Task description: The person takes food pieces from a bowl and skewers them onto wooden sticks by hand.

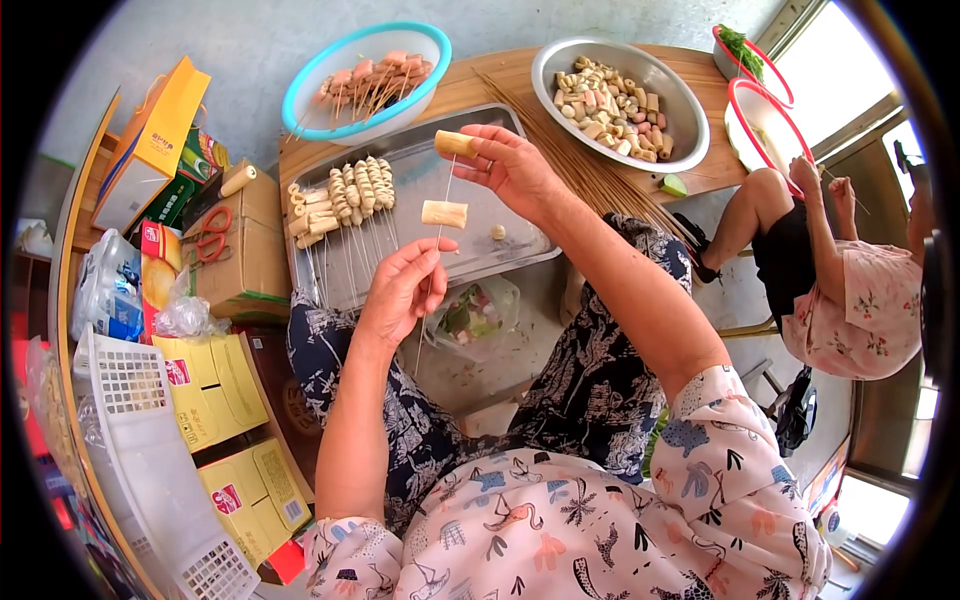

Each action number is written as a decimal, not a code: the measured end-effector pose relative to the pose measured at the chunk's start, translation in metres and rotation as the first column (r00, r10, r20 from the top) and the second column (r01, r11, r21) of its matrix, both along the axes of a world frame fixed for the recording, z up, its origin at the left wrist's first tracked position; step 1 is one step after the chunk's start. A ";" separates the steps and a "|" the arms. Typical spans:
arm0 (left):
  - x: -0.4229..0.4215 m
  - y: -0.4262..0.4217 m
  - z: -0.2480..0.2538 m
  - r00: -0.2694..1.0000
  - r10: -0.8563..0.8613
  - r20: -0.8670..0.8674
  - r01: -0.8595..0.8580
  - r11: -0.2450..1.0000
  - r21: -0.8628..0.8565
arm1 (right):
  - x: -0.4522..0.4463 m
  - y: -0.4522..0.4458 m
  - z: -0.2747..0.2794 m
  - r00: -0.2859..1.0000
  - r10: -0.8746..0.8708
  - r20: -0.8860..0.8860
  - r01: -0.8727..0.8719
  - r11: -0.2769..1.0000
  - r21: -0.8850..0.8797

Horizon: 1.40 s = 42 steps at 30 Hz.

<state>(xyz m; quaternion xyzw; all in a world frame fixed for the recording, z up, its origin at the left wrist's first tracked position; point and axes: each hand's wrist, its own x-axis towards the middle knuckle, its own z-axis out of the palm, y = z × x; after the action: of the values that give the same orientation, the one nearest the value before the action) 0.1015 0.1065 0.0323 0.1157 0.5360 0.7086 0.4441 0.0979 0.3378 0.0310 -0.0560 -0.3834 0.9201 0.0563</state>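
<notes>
My left hand (405, 290) pinches a thin wooden skewer (420, 345) that points upward. One pale tan cylindrical food roll (444, 214) is threaded on it above the fingers. At the skewer's upper end, my right hand (515, 170) holds a second food roll (455, 144) between thumb and fingers, against the tip; how deep the tip goes is hard to see. Below both hands lies a metal tray (530, 245). On its left side rest several filled skewers (360, 190), some with coiled pieces and some with rolls. A small round piece (498, 232) sits at the tray's right.
A steel bowl (685, 100) of mixed food pieces stands right of loose bamboo skewers (585, 165). Behind the tray is a blue-rimmed basin (440, 45) with meat skewers. Cardboard box (240, 240) and red scissors (212, 235) are at left. Another person's arm (822, 225) shows at right.
</notes>
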 end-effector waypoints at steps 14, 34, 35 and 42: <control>-0.001 -0.001 0.000 1.000 0.004 -0.012 -0.004 1.000 0.000 | 0.003 -0.001 0.001 0.999 0.022 0.025 -0.028 0.962 0.271; -0.002 0.001 -0.005 0.996 0.031 -0.084 -0.030 1.000 0.004 | 0.009 -0.009 -0.004 0.934 0.281 0.220 -0.339 0.892 0.299; -0.002 0.001 -0.006 0.996 0.034 -0.084 -0.034 0.999 0.004 | 0.009 -0.009 -0.006 0.934 0.286 0.215 -0.344 0.885 0.314; -0.001 0.003 -0.007 0.997 0.040 -0.073 -0.040 0.999 -0.003 | 0.012 -0.011 -0.002 0.921 0.311 0.234 -0.378 0.858 0.347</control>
<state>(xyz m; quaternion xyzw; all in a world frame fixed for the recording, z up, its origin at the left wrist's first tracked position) 0.1007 0.1091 0.0256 0.1299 0.5557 0.7113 0.4103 0.1101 0.3267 0.0289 -0.0523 -0.5640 0.8134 -0.1328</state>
